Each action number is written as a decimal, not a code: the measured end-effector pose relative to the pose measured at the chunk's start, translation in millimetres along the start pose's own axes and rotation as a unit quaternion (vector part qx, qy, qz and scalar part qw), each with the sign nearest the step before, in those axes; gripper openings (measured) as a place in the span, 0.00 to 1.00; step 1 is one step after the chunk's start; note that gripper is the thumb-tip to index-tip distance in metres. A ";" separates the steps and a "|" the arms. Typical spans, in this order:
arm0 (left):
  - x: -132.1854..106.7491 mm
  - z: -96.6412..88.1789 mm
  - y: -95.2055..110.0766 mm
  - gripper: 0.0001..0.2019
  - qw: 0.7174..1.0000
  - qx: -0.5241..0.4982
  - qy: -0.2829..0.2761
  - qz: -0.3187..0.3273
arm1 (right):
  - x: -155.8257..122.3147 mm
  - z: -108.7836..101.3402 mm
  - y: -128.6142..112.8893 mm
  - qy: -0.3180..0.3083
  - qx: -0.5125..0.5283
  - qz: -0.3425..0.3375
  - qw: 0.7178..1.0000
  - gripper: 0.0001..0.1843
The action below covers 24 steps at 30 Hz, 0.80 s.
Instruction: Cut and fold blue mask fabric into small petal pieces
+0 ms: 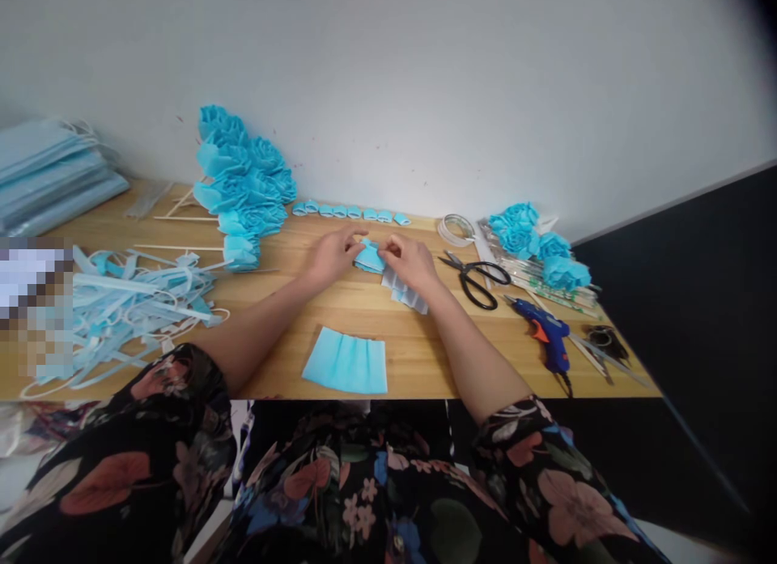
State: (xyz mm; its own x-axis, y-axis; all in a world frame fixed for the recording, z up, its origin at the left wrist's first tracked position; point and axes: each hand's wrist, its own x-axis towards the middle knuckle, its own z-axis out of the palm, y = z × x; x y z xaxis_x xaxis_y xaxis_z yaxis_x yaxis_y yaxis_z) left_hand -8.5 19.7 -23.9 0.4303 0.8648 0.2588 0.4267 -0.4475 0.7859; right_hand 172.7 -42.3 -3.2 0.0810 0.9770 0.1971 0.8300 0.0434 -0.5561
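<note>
My left hand [333, 254] and my right hand [411, 260] meet over the middle of the wooden table [425, 354]. Both pinch a small folded piece of blue mask fabric [369, 258] between the fingertips. A pleated whitish strip [405, 292] trails from under my right hand onto the table. A flat blue pleated mask piece [346, 360] lies near the front edge, below my hands. A row of several small rolled blue pieces [352, 211] lies just beyond my hands.
Blue fabric flowers on sticks [241, 184] stand at the back left, more flowers [537, 242] at the right. Black scissors [477, 277], a blue glue gun [549, 333] and a tape roll [456, 226] lie right. Cut strips [130, 301] and stacked masks [52, 175] sit left.
</note>
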 end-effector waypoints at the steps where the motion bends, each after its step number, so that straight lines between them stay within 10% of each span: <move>1: -0.5 -0.4 -0.4 0.17 1.000 0.024 -0.007 0.002 | -0.5 0.1 -0.4 -0.008 -0.015 -0.006 1.000 0.04; 14: -4.5 -1.6 -4.3 0.15 0.991 0.124 -0.040 0.021 | 12.1 1.5 7.5 -0.007 -0.152 0.003 0.988 0.18; 24: -7.7 -4.1 4.2 0.15 0.968 0.223 -0.081 0.082 | 15.5 5.8 3.8 -0.010 -0.107 0.003 0.994 0.08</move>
State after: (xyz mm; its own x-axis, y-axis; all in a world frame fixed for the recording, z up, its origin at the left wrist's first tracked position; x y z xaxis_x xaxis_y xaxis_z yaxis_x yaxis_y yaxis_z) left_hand -13.2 12.1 -20.3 0.6257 0.7424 0.2395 0.6276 -0.6614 0.4108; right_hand 173.9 -25.8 -6.9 0.0775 0.9813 0.1762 0.9281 -0.0065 -0.3724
